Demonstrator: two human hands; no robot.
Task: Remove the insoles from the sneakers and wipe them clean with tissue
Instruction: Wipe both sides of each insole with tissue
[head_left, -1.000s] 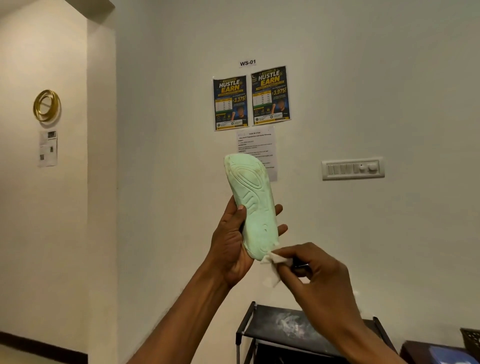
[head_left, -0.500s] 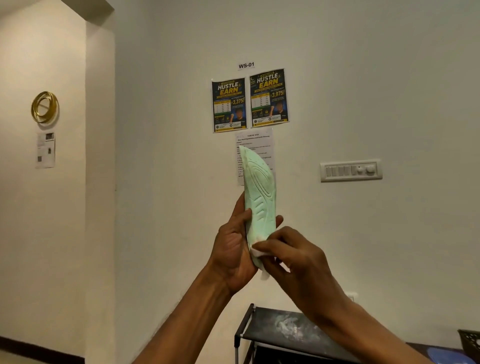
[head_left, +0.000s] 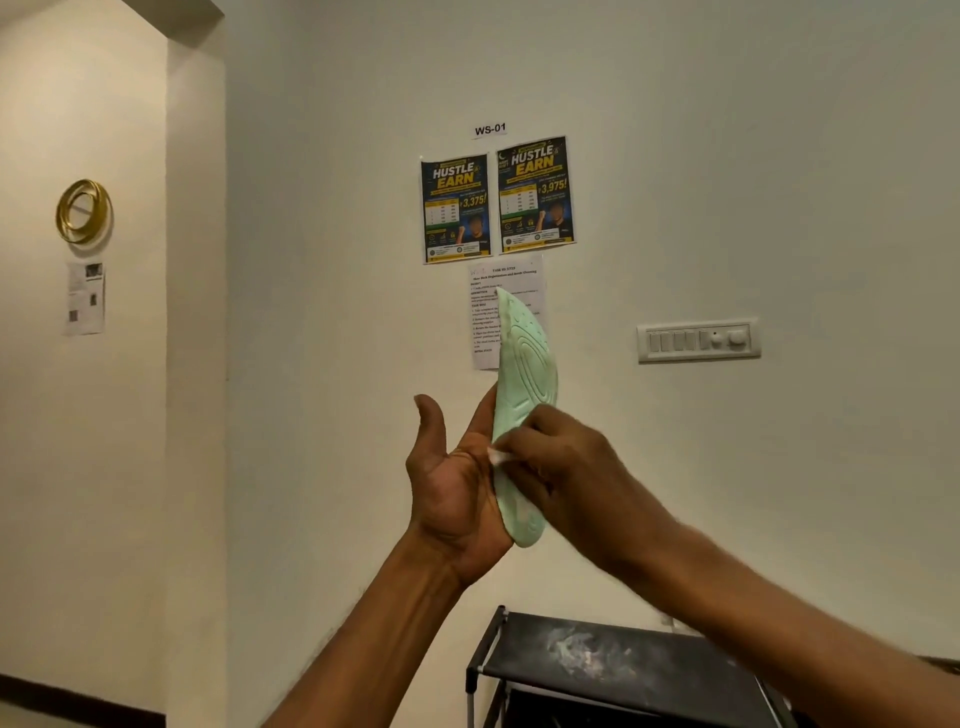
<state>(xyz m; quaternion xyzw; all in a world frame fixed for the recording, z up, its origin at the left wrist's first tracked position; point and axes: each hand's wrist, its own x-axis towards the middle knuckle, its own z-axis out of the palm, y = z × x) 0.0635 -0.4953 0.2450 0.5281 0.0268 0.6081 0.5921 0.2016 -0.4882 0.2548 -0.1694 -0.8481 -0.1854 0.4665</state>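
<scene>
A pale green insole stands upright in front of the wall, toe end up, turned nearly edge-on, its grooved underside facing right. My left hand backs it with the palm and straight fingers, and the thumb sticks up clear of it. My right hand presses against the insole's lower half and pinches a small white tissue, of which only a corner shows at the insole's left edge. No sneakers are in view.
A black shoe rack with a dusty top shelf stands below my arms at the lower right. On the wall behind are two posters, a printed sheet and a switch panel. A wall corner juts out at left.
The insole has turned from facing me to nearly edge-on. My left thumb has come off it and the hand has opened flat. My right hand with the tissue moved up from the heel end.
</scene>
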